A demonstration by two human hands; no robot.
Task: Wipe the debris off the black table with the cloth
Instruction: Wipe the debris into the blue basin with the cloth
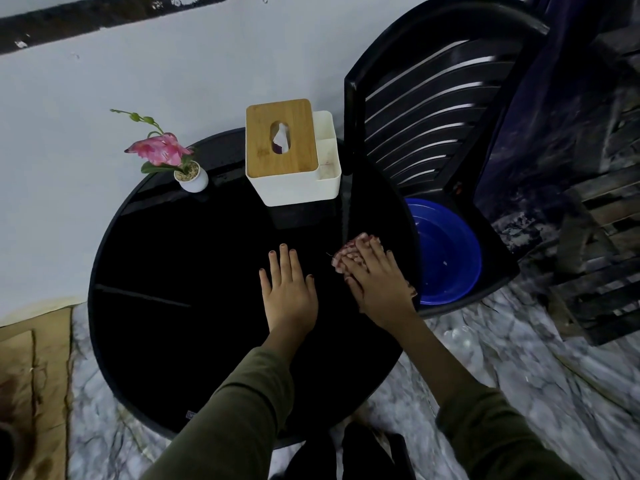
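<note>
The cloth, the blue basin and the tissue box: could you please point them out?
cloth (338, 260), head view, bunched left edge
blue basin (446, 244), head view, inner wall
tissue box (298, 157), head view, wooden lid

We see the round, glossy black table (173, 271), and there's the reddish patterned cloth (336, 260), bunched up near its right edge under the right hand (381, 285).

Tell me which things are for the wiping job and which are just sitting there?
For the job: black table, cloth, right hand pressing the cloth, left hand flat on the table.
Just sitting there: tissue box, flower pot, blue basin, black chair.
</note>
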